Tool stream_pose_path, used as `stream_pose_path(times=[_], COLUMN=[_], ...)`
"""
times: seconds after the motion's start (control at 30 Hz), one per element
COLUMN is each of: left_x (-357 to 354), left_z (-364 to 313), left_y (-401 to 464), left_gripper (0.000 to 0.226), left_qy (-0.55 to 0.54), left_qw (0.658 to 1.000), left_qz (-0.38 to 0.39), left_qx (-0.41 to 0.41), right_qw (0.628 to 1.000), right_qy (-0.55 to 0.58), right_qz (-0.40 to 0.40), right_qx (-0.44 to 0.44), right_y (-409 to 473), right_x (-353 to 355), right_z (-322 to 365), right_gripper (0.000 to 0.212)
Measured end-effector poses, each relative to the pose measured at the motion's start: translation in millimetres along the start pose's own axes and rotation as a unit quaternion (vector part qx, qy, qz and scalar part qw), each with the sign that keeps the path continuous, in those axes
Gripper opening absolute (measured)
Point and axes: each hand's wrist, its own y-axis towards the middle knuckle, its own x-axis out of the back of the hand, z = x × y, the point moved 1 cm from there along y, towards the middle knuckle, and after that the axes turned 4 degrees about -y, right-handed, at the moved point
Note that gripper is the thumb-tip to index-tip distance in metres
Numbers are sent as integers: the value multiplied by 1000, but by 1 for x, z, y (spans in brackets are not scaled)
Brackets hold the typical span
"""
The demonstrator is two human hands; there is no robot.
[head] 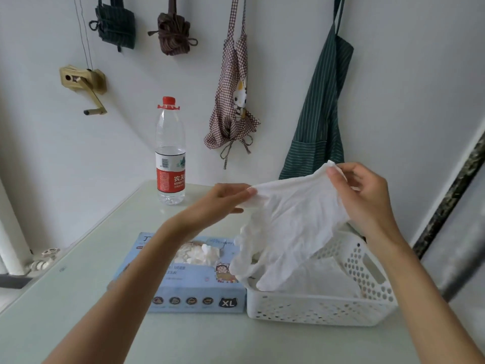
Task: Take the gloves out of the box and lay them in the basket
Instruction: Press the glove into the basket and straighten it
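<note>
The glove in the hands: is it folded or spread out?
Spread out: the left hand and right hand stretch the glove by its cuff, fingers hanging down.

- plain white wall [288, 61] behind everything, soft even daylight, no hard shadows
- pale greenish table [78, 298] with a glossy top, pushed right up to the wall
- water bottle [170, 151] with a red cap standing near the table's back edge, only partly full
- stuff hanging on the wall: a dark green striped bag [116, 24], a brown bundle [173, 32], a checked apron [233, 101] with a cartoon cat on it, and a green striped apron [321, 114]
- a brass crank [85, 86] mounted on the wall at left, thin cords going up from it
- white pipe and valves [43, 258] low down at left
- dark mottled strip [451, 195] running diagonally at right, can't tell what it is
</note>
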Motion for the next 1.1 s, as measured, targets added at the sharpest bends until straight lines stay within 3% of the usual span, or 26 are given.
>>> stream_pose_path(times=[0.27, 0.47, 0.57, 0.63, 0.8, 0.87, 1.0, 1.1], left_x=[-41, -33, -29, -35, -79, -91, -96, -92], left_z=[-3, -14, -20, -11, 38, 51, 56, 56], left_y=[33, 17, 19, 27, 56, 63, 65, 57], left_gripper=[23, 25, 20, 17, 18, 21, 24, 30], left_qy=[181, 234, 298, 353, 514, 548, 559, 618], left_qw=[981, 965, 944, 929, 858, 836, 827, 783], left_qz=[-62, -107, -121, -97, 9, 23, -6, 66], left_qx=[-28, -55, -76, -49, -11, -27, -63, -18], right_qw=[996, 993, 998, 996, 911, 875, 834, 804], right_qy=[-75, -58, -22, -81, -325, -394, -473, -487], right_qz=[-41, -55, -45, 20, 179, 206, 236, 291], right_qx=[29, 90, 46, -26, -183, -191, -158, -177], right_y=[-5, -24, -24, -24, -25, -27, -28, -28], right_x=[28, 17, 17, 18, 21, 19, 14, 15], right_z=[-32, -28, -39, -60, -126, -140, -143, -140], right_gripper=[11, 15, 18, 20, 18, 25, 29, 33])
